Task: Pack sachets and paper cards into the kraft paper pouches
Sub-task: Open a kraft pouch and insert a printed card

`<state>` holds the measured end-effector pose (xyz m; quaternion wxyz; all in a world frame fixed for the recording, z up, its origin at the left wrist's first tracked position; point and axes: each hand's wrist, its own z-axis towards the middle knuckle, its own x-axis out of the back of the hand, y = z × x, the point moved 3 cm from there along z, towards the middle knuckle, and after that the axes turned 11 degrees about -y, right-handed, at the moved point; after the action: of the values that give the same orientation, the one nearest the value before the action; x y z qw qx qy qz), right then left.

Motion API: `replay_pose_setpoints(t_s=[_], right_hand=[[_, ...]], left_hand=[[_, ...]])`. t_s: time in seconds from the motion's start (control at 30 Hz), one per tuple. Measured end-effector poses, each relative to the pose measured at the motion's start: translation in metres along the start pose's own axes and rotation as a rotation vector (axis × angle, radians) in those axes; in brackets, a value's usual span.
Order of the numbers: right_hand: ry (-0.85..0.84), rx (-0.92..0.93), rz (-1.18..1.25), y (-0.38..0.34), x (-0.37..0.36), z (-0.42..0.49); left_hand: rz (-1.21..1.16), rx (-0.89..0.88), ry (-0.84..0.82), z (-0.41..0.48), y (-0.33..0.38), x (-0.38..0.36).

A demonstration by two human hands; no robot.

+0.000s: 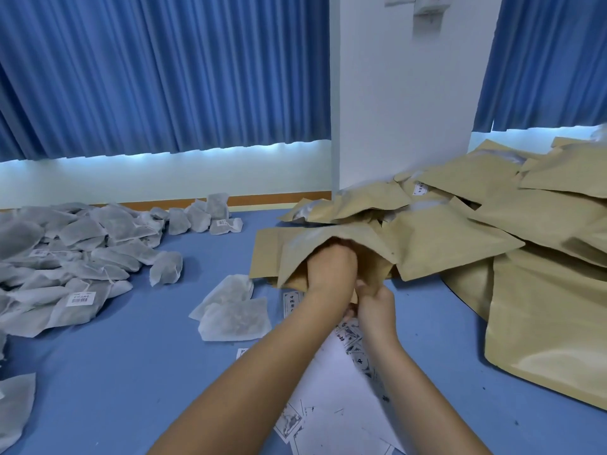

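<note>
Head view: I see left hand (331, 267) thrust into mouth of kraft pouch (437, 247), fingers curled inside. Whether they grasp anything, I cannot tell. Right hand (374, 307) fingers pinch pouch's near lip. Two loose sachets (235, 310) on counter (131, 372) left of pouch. Paper cards (353, 343) just below pouch. Sachet heap (82, 251) farther left of pouch. Pouch pile (542, 224) right of pouch.

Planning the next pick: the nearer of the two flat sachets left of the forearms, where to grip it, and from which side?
Probably its sealed left border, near the front-left corner. The nearer sachet lies flat on the blue table, its far edge overlapping the other sachet, its right side close to the left forearm. Come from above-left and pinch the thin rim.
</note>
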<state>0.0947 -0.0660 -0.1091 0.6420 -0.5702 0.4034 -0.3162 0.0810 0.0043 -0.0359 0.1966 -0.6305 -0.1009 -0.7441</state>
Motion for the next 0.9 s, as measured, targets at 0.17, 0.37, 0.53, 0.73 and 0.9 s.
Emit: replay_pose_setpoints(t_s=[0.17,0.37,0.53,0.73,0.9], right_hand=[[-0.089,0.01,0.001,0.003,-0.013,-0.001],[-0.053,-0.002,0.102,0.003,-0.007,0.0],[-0.136,0.012,0.065,0.003,-0.013,0.0],[-0.068,-0.053,0.193,-0.003,0.001,0.004],[-0.029,-0.088,0.212,-0.002,0.007,0.006]], left_hand=[[0.23,-0.122,0.116,0.03,0.001,0.005],[0.297,-0.247,-0.141,0.037,0.002,-0.024],[0.318,-0.088,-0.241,0.033,-0.018,-0.027],[-0.131,-0.128,-0.277,0.0,-0.017,-0.008],[0.045,-0.222,0.103,-0.053,-0.009,0.014]])
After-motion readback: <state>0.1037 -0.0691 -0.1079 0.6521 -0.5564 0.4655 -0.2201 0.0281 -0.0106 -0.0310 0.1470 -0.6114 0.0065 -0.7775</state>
